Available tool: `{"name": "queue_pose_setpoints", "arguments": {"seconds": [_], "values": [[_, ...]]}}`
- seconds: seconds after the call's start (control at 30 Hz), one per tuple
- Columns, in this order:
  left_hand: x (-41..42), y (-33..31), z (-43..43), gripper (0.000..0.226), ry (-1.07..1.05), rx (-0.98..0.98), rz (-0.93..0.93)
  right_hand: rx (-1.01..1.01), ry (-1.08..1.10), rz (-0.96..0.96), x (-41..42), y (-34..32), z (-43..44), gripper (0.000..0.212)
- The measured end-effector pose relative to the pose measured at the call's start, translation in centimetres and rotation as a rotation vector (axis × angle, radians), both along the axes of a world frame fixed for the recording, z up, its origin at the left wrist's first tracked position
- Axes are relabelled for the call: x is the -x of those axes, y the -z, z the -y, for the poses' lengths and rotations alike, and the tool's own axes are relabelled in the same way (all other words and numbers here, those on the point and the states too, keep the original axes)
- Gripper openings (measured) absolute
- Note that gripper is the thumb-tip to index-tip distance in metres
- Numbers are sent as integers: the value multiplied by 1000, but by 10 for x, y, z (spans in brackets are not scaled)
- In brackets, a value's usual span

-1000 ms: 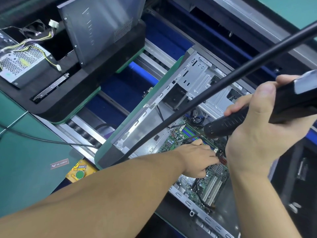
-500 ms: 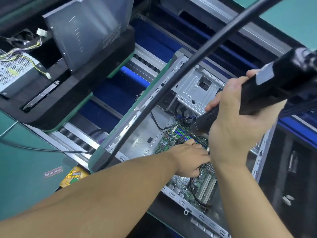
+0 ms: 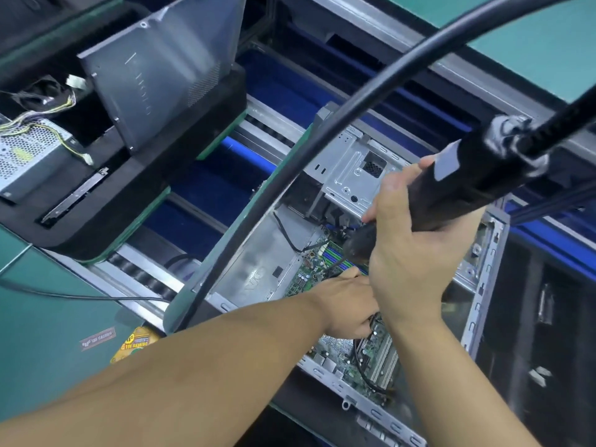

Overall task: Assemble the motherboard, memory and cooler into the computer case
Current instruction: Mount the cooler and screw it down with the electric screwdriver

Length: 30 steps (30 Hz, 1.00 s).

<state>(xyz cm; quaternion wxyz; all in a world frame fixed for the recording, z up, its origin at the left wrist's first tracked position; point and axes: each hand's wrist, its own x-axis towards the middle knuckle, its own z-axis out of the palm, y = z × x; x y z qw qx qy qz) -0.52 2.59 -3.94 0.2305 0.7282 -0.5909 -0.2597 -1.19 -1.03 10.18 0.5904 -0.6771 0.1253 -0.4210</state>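
An open metal computer case [image 3: 483, 285] lies on its side, and the green motherboard [image 3: 332, 346] sits inside it. My right hand [image 3: 409, 262] grips a black electric screwdriver [image 3: 451, 195]. The tool's thin bit slants down to the board beside the blue and green memory slots [image 3: 335, 253]. My left hand [image 3: 345, 304] rests on the motherboard at the bit's tip with its fingers curled. My right hand hides the fingertips, so what they hold is not visible. The screwdriver's thick black cable [image 3: 322, 146] arcs across the case.
A grey side panel [image 3: 167, 79] leans upright in a black foam tray [image 3: 96, 221], with a power supply [image 3: 29, 156] and loose wires to its left. Conveyor rollers [image 3: 142, 275] run under the case. The green bench [image 3: 38, 333], crossed by a thin cable, is at the lower left.
My right hand has shifted left with the screwdriver and tipped its rear end upward, so it now stands over my left hand. My left hand stays on the same spot of the board.
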Motion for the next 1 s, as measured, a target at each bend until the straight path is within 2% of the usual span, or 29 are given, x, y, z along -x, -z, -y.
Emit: {"name": "queue_pose_setpoints", "arguments": {"seconds": [0.13,0.2,0.3,0.4,0.5,0.63,0.77,0.87,1.0], "values": [[-2,-1,-1,28,-24,-185,-106,-7,-68,-61,-6,0,-9,31],[-2,-3,0,26,-6,-180,-55,-14,-83,-95,-7,0,-8,25],[0,-5,0,16,15,-39,73,-43,-88,-75,-5,-3,1,21],[0,-7,-2,8,6,106,84,-56,-153,-30,-1,-1,10,15],[0,-4,0,17,42,8,113,-75,-171,-59,-4,1,8,26],[-3,-4,0,19,26,-107,43,7,-197,-83,-12,5,-1,22],[-3,-6,-3,10,41,104,80,-33,-162,-49,-15,6,8,21],[-1,-4,-5,21,-27,327,130,-52,-175,0,-16,6,18,14],[-1,-6,-6,25,-37,351,141,-64,-170,3,-17,8,20,17]]}}
